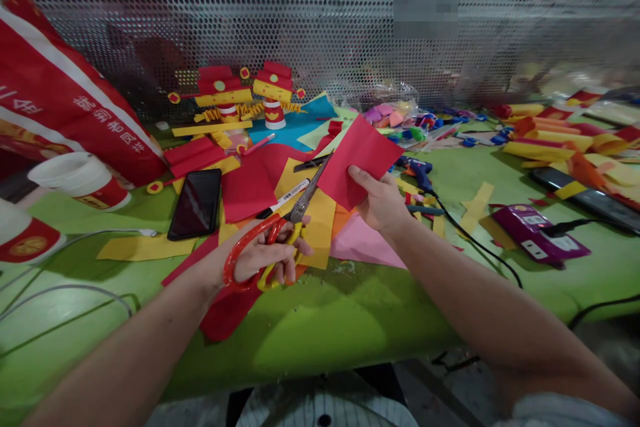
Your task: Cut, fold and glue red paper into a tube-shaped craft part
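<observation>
My left hand [267, 255] has its fingers through the red and yellow handles of a pair of scissors [301, 205]. The metal blades point up and to the right, nearly closed, with their tip by the left edge of a red paper sheet [357, 157]. That sheet is pinched at its lower right by my right hand [381, 199], the thumb lying on top. Beneath both hands lie yellow paper [320, 230], pink paper [367, 240] and more red paper [250, 190]. A marker [285, 199] rests just left of the blades.
A black phone [195, 203] and paper cups [83, 180] are on the left. Two red and yellow paper figures [274, 97] stand at the back. On the right are a glue gun [419, 170], its cable and a purple power strip [543, 233].
</observation>
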Demonstrator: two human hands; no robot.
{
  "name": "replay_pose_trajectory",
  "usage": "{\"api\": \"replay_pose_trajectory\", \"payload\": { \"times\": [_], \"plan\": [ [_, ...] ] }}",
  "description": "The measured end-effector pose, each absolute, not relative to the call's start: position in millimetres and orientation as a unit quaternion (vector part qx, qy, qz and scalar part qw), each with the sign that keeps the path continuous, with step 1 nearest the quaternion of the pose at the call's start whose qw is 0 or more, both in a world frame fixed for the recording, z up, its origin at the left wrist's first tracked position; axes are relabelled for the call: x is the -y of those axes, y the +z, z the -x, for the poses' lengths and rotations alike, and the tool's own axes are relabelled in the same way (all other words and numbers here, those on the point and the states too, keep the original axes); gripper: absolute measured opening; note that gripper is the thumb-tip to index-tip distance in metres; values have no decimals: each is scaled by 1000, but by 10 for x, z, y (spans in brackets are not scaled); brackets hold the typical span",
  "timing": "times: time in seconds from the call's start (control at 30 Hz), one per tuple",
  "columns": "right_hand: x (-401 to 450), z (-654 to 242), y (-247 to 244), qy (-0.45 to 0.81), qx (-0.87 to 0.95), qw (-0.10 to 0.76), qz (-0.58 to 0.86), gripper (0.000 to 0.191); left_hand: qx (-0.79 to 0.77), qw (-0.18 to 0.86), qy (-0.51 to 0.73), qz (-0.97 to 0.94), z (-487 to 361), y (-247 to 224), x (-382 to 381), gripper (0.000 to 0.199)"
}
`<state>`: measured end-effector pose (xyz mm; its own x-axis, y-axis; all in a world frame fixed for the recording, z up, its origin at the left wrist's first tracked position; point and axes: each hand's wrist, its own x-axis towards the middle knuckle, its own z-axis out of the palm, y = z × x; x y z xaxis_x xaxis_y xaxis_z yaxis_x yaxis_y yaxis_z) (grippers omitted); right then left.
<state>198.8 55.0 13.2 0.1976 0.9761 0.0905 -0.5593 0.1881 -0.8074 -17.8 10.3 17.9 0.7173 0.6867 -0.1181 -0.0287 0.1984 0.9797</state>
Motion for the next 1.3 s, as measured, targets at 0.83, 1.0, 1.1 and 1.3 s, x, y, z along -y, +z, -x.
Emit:
{"api": "replay_pose_trajectory", "payload": {
  "times": [0.83,1.0,1.1,1.3],
  "plan": [
    [-526,-1943,92,527,385,674,346,39,-237,775,277,-516,155,24,-130,54],
    [-517,-1931,90,534,390,666,344,40,-244,758,278,-536,153,53,-119,45],
    [-516,-1923,95,538,384,666,346,41,-258,744,269,-555,152,74,-113,45],
    [-517,-1928,91,539,379,671,340,40,-270,727,274,-569,137,105,-101,57]
  ]
}}
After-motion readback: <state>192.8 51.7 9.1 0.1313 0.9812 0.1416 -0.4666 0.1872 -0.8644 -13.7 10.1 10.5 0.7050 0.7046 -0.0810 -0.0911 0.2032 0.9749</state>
